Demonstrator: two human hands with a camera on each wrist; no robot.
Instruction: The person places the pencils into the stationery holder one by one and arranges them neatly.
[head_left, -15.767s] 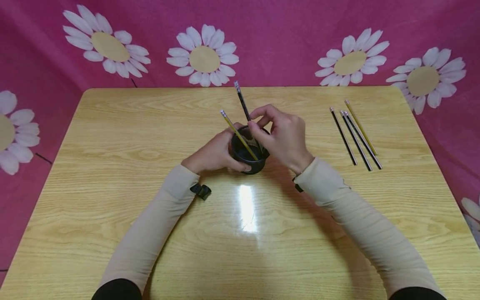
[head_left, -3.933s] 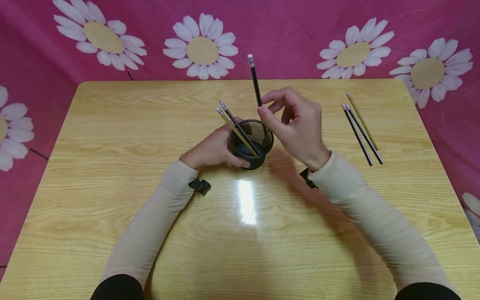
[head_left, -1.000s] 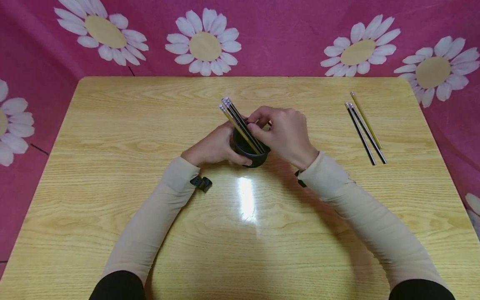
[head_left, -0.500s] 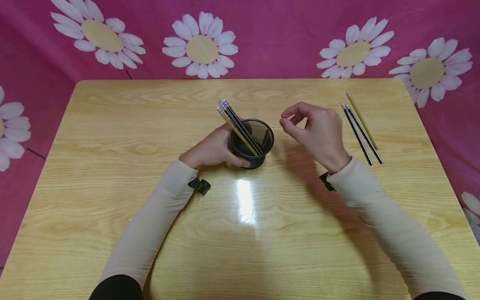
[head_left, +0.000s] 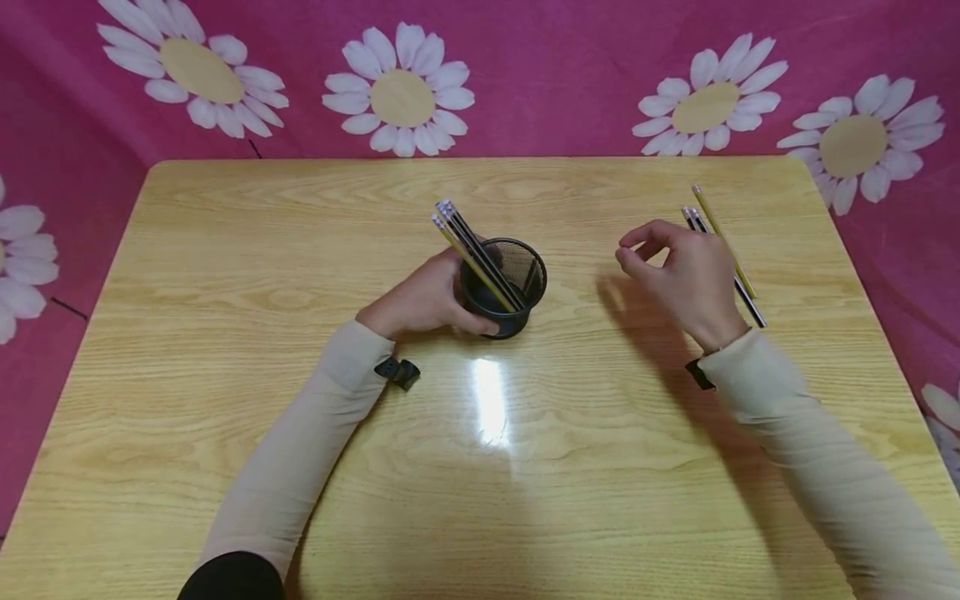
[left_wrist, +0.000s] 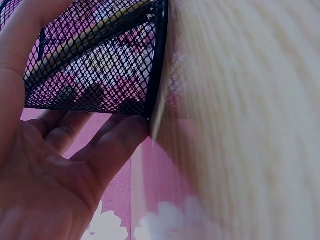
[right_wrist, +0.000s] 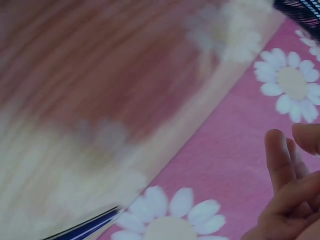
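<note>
My left hand (head_left: 423,300) holds the black mesh pencil cup (head_left: 525,262), its thumb in front of the base and other fingers behind. In the left wrist view the fingers lie along the mesh wall (left_wrist: 110,65). A yellow pencil (head_left: 469,259) and two black pencils (head_left: 483,257) lean left inside the cup, eraser ends up. My right hand (head_left: 686,275) is in the air between the cup and the pencils at right, fingers loosely bent, holding nothing. Behind it lie a yellow pencil (head_left: 723,237) and two black pencils (head_left: 751,304), the black ones partly hidden by the hand.
The wooden table (head_left: 300,217) is glossy and reflects a bright light in front of the cup. A pink cloth (head_left: 555,75) with white daisies hangs behind the back edge. Each wrist wears a small black camera, such as the left camera (head_left: 399,372).
Since the earlier frames, more black pencils went from the table into the cup. My right hand has left the cup and moved right, toward the loose pencils. The left hand keeps its hold.
</note>
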